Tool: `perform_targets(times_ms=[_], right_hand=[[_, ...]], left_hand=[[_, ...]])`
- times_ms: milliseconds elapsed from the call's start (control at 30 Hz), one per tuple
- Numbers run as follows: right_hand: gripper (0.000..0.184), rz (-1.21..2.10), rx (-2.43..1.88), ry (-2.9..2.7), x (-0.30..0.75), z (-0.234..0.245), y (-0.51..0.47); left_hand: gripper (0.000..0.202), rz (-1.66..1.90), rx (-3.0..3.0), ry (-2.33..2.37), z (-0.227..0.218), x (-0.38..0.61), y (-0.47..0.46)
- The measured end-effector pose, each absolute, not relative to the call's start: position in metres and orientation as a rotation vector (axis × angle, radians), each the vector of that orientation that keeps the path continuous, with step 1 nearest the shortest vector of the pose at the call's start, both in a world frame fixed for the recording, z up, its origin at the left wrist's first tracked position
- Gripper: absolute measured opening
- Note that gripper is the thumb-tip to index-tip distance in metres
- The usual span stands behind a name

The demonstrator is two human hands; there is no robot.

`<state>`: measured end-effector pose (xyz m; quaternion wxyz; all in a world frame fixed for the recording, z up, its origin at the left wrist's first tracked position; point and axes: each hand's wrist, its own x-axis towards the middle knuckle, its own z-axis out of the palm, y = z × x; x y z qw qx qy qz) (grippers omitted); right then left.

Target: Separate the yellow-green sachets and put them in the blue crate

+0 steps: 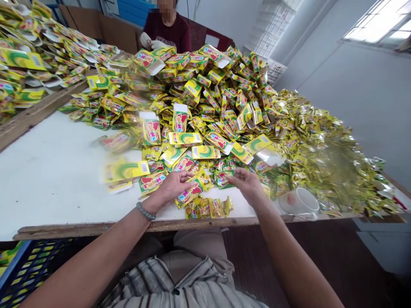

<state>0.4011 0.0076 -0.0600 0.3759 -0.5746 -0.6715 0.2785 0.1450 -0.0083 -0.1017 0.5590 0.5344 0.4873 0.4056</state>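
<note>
My left hand [171, 188], with a beaded bracelet on its wrist, is closed on a small yellow, green and red candy box [189, 196] near the table's front edge. To its right, the thumb and fingertips of my right hand [250, 185] pinch a small green candy packet [222, 179]. A row of yellow candy packets [208, 207] lies just below the box, along the wooden edge. Around both hands are more flat candy boxes, among them a yellow box [126, 170] to the left.
Candy boxes [205, 94] are heaped across the table's middle, and shiny packets [321, 158] to the right. A clear plastic cup [300, 201] stands near the front edge. A wooden strip [41, 111] borders another heap at left. Behind sits a person in gloves [167, 32]. A blue basket [19, 269] is below left.
</note>
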Motion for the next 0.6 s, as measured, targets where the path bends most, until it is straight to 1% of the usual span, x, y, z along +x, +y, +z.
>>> perform_targets(times_ms=[67,233,367,500,600], right_hand=[[0.043,0.767,-1.341,-1.633,0.376,-0.059,0.008],[0.033,0.631,-1.400,-1.778,0.346,-0.057,0.007],[0.033,0.759,-1.395,-1.884,0.351,-0.050,0.004],[0.035,0.881,-1.355,-1.948,0.343,-0.048,0.002],[0.028,0.900,-1.325,-1.874,0.334,-0.052,0.001]], left_hand=[[0.061,0.947,1.270,1.150,-0.102,0.145,-0.009],[0.062,1.016,1.230,1.097,-0.103,0.143,-0.009],[0.065,1.006,1.224,1.068,-0.104,0.144,-0.009],[0.061,0.989,1.261,1.007,-0.102,0.146,-0.009],[0.061,1.005,1.204,0.987,-0.099,0.144,-0.010]])
